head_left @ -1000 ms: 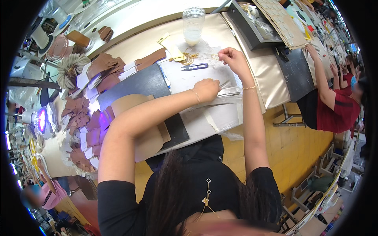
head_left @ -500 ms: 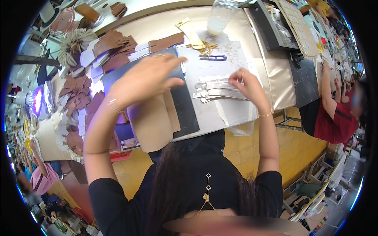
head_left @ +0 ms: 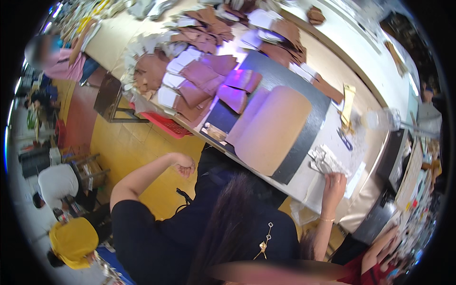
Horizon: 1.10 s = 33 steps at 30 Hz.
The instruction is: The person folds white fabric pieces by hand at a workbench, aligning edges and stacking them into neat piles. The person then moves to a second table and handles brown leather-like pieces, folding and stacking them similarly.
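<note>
My left hand [head_left: 184,165] is off the table, out over the floor to the left of my body. Its fingers are curled in, and nothing shows in them. At the right, my right hand [head_left: 334,187] is at the near end of a small bundle of whitish-silver strips [head_left: 325,159] on the grey work surface. Its fingertips bend away from view, so a grip on the strips cannot be made out. Left of the strips, a large tan sheet [head_left: 275,130] with a rounded end lies across a dark board [head_left: 266,69].
Brown leather-like pieces [head_left: 202,78] with white parts lie in piles at the left. Thread snips [head_left: 345,139], a yellow strip [head_left: 348,102] and a clear plastic container [head_left: 384,118] lie beyond the strips. A red basket [head_left: 166,124] is below the table edge. Other people work around.
The view has swung left. My left hand has gone from above the tan sheet to off the table, and its fingers have curled. My right hand stays by the strips.
</note>
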Motion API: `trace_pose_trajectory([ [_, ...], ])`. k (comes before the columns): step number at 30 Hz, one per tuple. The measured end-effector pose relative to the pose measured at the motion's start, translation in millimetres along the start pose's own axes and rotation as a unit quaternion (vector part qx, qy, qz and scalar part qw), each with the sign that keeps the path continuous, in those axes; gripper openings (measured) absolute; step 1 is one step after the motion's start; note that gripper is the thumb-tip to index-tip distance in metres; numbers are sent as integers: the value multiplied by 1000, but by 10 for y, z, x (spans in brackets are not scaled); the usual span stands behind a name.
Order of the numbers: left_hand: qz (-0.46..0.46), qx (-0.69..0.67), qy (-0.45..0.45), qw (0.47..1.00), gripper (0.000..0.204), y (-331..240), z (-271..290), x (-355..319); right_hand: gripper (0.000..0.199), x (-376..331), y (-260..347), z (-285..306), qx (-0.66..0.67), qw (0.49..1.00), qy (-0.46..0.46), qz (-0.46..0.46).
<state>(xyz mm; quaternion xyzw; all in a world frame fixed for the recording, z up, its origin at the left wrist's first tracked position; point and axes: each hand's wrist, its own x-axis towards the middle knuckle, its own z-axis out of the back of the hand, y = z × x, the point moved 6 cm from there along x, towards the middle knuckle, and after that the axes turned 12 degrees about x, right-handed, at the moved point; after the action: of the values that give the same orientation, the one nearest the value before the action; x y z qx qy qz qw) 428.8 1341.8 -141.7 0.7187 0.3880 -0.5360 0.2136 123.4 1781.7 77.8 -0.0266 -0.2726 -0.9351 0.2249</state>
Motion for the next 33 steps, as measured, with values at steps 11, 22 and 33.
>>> trace_pose_trajectory([
  [11, -180, -521, -151, 820, 32, 476, -51, 2477, 19, 84, -26, 32, -22, 999, 33, 25],
  [22, -92, -513, -251, 815, 39, 112, 541, 2390, 22, 375, -251, -5, 52, 973, 171, -145],
  [33, -102, -413, -321, 846, 42, 48, 1076, 1746, 23, 459, -345, 50, 61, 972, 138, -180],
])
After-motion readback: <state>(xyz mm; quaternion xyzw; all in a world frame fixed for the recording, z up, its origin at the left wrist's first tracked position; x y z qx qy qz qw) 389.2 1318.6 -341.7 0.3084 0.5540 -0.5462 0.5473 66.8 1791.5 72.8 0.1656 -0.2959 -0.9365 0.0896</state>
